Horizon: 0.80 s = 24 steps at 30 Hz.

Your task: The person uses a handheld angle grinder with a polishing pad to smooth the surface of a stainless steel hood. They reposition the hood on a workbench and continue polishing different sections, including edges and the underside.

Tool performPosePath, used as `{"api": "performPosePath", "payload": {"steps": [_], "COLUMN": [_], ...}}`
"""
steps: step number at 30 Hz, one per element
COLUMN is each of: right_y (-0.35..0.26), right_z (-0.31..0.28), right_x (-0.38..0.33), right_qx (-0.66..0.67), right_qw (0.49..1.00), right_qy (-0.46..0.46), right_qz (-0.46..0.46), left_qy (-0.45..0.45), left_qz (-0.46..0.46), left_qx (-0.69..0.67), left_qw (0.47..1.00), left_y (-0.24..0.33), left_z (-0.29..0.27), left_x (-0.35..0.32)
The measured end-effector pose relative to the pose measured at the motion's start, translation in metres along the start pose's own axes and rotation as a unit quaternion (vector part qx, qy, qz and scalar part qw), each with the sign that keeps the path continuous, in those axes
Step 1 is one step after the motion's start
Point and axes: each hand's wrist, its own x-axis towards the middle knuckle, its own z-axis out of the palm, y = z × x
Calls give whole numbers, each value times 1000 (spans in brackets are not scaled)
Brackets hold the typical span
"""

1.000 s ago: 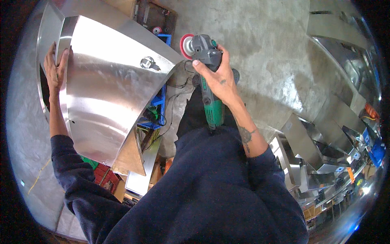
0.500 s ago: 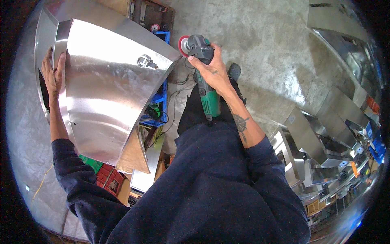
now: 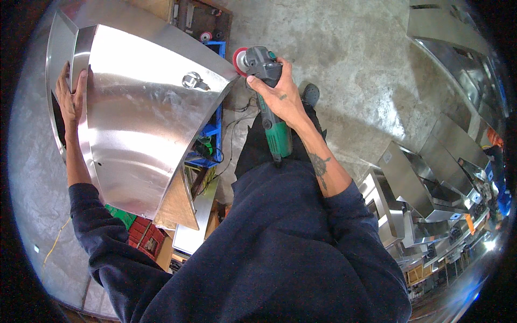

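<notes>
A large, shiny, curved sheet-metal panel [image 3: 145, 121] is lying to your left. A green-and-black angle grinder [image 3: 278, 137] is hanging beside its upper right corner, your right hand [image 3: 283, 99] closing thumb and fingers around the tool's head. Your left hand [image 3: 70, 105] is resting along the panel's left edge — thumb spread from fingers. The round, red-rimmed disc [image 3: 240, 62] is facing that corner — contact, I cannot tell.

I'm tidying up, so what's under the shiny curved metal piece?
Past the right edge of the metal piece, partly covered by it, a wooden board and a blue crate show. What lies directly beneath, including any support, is hidden.
</notes>
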Motion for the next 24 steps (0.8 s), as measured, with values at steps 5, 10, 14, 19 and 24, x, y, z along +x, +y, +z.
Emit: {"api": "performPosePath", "payload": {"steps": [5,10,14,19,24], "right_y": [-13,-37,-49,-48,-38], "right_z": [0,0,0,1,-6], "right_x": [-10,-26,-36,-34,-11], "right_qx": [22,34,81,159,145], "right_qw": [999,999,995,986,989], "right_qy": [4,1,-8,-21,15], "right_qz": [-39,-39,-55,-48,17], "left_qy": [6,11,12,15,22], "left_qz": [14,17,20,18,32], "left_qx": [-16,-2,-9,-9,-13], "left_qw": [1000,1000,1000,1000,999], "left_y": [2,-1,0,0,2], "left_z": [-2,0,-1,3,-1], "left_x": [0,0,2,-2,-2]}}
